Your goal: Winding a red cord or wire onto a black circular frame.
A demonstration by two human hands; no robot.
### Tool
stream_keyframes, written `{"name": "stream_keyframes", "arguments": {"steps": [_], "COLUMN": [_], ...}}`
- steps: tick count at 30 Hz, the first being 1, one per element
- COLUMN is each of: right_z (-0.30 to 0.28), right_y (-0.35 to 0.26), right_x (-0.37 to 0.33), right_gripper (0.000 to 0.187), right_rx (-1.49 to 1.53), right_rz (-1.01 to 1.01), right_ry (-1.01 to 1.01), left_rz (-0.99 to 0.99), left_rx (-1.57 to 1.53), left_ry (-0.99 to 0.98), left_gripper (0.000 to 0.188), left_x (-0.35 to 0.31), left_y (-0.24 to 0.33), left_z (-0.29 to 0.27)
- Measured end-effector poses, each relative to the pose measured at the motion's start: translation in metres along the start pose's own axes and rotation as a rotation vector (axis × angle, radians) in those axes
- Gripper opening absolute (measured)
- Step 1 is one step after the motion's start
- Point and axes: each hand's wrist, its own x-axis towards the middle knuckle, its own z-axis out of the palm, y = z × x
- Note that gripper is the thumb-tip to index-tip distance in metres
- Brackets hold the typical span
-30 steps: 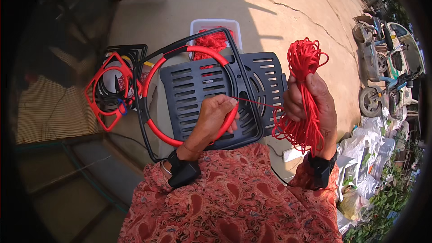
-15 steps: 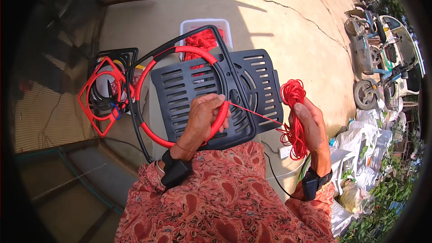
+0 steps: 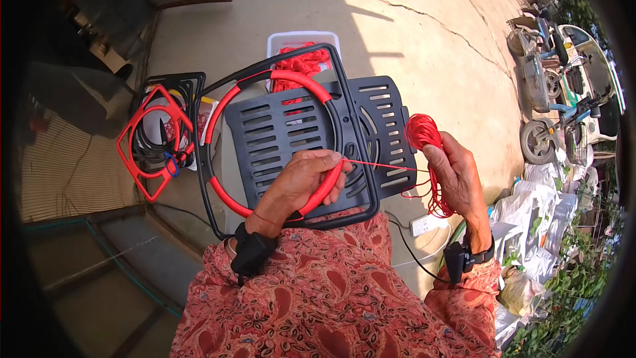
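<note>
A black square frame (image 3: 339,86) with rounded corners holds a round ring (image 3: 301,81) inside it, parts of it wrapped in red and parts bare black. My left hand (image 3: 301,182) is closed round the ring's near right side, thumb and forefinger pressed on the thin red cord there. From that pinch the cord (image 3: 384,165) runs taut to the right. My right hand (image 3: 457,176) grips a bundle of red cord (image 3: 423,131), with loose loops hanging below the fingers. Behind the ring, a black slatted plastic panel (image 3: 377,93) shows.
Beyond the frame stands a white tub (image 3: 336,43) with red cord. More red and black frames (image 3: 132,139) lie at the left. A white power strip (image 3: 427,224) with cables is on the floor. Scooters (image 3: 536,136) and white sacks (image 3: 530,212) line the right side.
My right hand has turned and shifted slightly, tipping the cord bundle up and left. The cord between my hands now runs flatter. The frame and ring have moved a little right and toward me.
</note>
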Motion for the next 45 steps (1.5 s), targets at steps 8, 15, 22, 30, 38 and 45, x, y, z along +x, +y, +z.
{"name": "stream_keyframes", "arguments": {"steps": [8, 15, 22, 30, 38, 45], "right_z": [0.006, 0.033, 0.083, 0.130, 0.138, 0.104], "right_y": [-0.010, -0.041, -0.022, -0.019, 0.009, -0.019], "right_x": [0.000, -0.008, 0.006, 0.029, 0.041, 0.052], "right_gripper": [0.031, 0.026, 0.020, 0.026, 0.024, 0.014], "right_rx": [0.176, 0.047, -0.372, -0.226, -0.385, -0.356], "right_rz": [0.135, -0.134, -0.427, -0.526, -0.649, -0.669], "right_ry": [-0.045, -0.272, -0.138, 0.119, 0.165, 0.039], "left_rz": [0.118, 0.436, 0.886, 0.872, 0.769, 0.750], "left_rx": [0.183, 0.401, 1.030, 1.015, 0.979, 0.992], "left_ry": [0.123, 0.415, 0.682, 0.732, 0.697, 0.697], "left_gripper": [0.033, 0.031, 0.027, 0.029, 0.031, 0.032], "left_x": [-0.008, -0.021, -0.009, 0.004, 0.010, 0.013], "left_y": [0.004, 0.017, 0.007, 0.008, -0.001, -0.010], "left_z": [0.015, 0.023, 0.013, 0.006, -0.002, -0.012]}}
